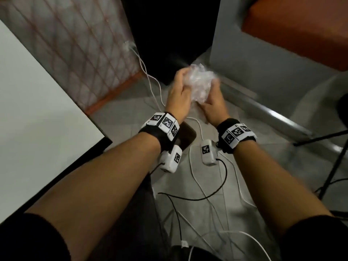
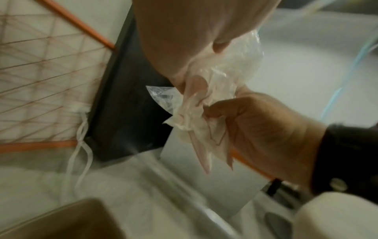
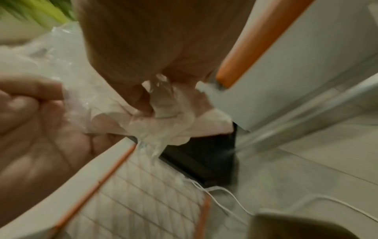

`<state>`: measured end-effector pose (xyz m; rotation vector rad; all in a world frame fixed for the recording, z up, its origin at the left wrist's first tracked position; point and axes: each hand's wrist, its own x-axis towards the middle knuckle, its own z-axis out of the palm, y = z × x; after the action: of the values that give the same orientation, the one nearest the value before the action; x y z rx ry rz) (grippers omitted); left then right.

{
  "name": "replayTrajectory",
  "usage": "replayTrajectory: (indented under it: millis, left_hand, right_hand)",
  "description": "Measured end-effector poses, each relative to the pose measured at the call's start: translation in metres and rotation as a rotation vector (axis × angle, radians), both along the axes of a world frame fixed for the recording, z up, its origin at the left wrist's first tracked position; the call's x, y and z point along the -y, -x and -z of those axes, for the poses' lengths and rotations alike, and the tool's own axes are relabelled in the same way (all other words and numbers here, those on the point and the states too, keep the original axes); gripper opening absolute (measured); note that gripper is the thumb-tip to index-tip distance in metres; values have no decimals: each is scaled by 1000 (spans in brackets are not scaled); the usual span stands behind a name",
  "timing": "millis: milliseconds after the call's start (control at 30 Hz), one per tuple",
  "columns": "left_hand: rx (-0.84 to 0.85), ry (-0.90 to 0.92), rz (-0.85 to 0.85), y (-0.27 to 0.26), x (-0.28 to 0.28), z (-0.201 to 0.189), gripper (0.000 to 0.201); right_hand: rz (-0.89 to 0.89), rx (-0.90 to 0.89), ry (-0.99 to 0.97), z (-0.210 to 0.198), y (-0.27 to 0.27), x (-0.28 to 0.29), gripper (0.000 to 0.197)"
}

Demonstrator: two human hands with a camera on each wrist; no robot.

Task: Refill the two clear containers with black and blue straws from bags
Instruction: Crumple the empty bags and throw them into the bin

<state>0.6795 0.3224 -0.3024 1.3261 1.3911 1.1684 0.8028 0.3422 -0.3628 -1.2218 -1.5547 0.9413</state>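
Crumpled clear plastic bag is bunched between both outstretched hands: left hand and right hand each curl fingers around it.

A pale tiled floor lies below the hands; white cables and black cables trail across it; a white desk stands left of them.

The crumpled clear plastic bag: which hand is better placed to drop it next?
Probably the left hand: it wraps more of the crumpled clear plastic bag; the right hand pinches only its edge.
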Motion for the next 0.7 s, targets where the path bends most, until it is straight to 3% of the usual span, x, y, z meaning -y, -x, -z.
replayTrajectory:
  millis: [100,300,533,633,700]
  left_hand:
    - [-172,33,-202,18,-18,55,26]
    - [-318,342,-375,48,-38,160,30]
    - [-416,656,-279,62,-43,236,12]
    - [-410,826,-155,63,-37,257,32]
    - [-495,910,-63,61,-33,264,35]
  right_hand:
    - [-45,15,78,53,19,-17,69]
    - [-161,193,287,149,49,-45,60]
    - [-231,370,481,239,64,-60,71]
    - [-197,440,466,254,63,-61,95]
    - [-208,537,362,261,64,-62,89]
